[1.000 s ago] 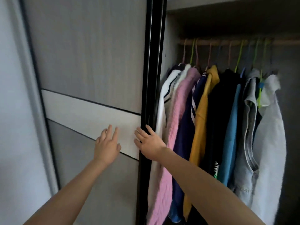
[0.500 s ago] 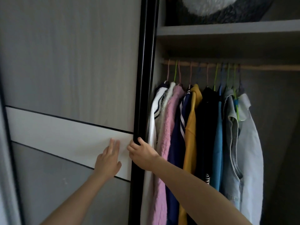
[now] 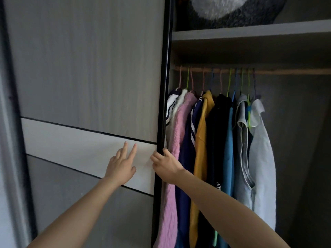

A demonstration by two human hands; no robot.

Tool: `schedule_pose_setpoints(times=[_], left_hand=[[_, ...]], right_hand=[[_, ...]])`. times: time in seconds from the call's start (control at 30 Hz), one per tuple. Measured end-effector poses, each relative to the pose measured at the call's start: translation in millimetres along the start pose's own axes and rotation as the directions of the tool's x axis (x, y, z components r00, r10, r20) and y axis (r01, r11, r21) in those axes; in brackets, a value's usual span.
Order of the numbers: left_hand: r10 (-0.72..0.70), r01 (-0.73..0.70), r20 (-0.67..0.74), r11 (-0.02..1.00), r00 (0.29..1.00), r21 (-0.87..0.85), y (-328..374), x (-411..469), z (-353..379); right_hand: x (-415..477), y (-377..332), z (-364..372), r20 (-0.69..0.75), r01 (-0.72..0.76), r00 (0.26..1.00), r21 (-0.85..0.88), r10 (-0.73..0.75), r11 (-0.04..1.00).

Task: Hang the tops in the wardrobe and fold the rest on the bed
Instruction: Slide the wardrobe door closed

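The sliding door spreads left of and above both grips. The open wardrobe lies to the right of the right grip. Its tops hang from a rail just behind and above that grip, under a shelf. The right grip is clamped round the door's black edge. Just beside it, the left grip is spread apart, fingers straight and flat on the door's pale band.

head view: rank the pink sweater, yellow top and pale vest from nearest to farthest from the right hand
1. pink sweater, just right of the right hand, which grips the door edge.
2. yellow top, further right, mid-row.
3. pale vest, far right end of the row.
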State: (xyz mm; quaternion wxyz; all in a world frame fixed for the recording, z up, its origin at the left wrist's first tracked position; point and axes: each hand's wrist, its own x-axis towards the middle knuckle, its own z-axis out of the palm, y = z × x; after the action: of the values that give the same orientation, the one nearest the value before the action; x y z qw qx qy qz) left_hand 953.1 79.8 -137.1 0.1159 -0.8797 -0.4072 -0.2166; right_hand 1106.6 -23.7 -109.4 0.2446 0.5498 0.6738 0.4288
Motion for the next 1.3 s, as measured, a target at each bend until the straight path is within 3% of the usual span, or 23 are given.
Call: schedule_pose_setpoints(times=[0.23, 0.37, 0.53, 0.63, 0.73, 0.87, 1.1, 1.3], left_hand=[[0.081, -0.079, -0.163, 0.997, 0.983, 0.018, 32.6, 5.8, 3.8], [0.127, -0.121, -0.238, 0.992, 0.963, 0.037, 62.7, 13.6, 13.5], [0.242, -0.267, -0.407, 0.964, 0.881, -0.007, 110.3, 20.2, 27.7], [0.338, -0.380, -0.472, 0.925, 0.814, 0.005, 138.4, 22.3, 34.9], [0.328, -0.387, -0.500, 0.922, 0.802, -0.015, 156.6, 24.6, 40.0], [0.293, -0.368, -0.558, 0.929, 0.776, -0.024, 175.9, 27.5, 44.7], [0.413, -0.536, -0.733, 0.840, 0.541, 0.077, 240.3, 30.3, 52.0], [0.404, -0.587, -0.769, 0.808, 0.496, 0.047, 308.5, 20.7, 48.9]], right_hand=[[-63.7, 17.4, 26.1, -0.058, -0.058, 0.996, 0.105, 0.064, 0.993], [-113.9, 29.1, 49.8, -0.193, -0.127, 0.971, 0.081, 0.141, 0.989], [-185.8, 44.8, 73.1, -0.288, -0.213, 0.929, 0.095, 0.231, 0.973], [-232.5, 51.4, 80.8, -0.237, -0.284, 0.925, 0.081, 0.296, 0.955], [-272.0, 53.5, 84.6, -0.197, -0.389, 0.897, 0.075, 0.396, 0.918], [-305.6, 47.9, 88.3, -0.148, -0.569, 0.799, 0.126, 0.582, 0.813], [-342.1, 40.0, 89.1, 0.103, -0.794, 0.606, 0.138, 0.789, 0.592], [-386.1, 45.6, 95.9, 0.268, -0.850, 0.519, 0.055, 0.812, 0.525]])
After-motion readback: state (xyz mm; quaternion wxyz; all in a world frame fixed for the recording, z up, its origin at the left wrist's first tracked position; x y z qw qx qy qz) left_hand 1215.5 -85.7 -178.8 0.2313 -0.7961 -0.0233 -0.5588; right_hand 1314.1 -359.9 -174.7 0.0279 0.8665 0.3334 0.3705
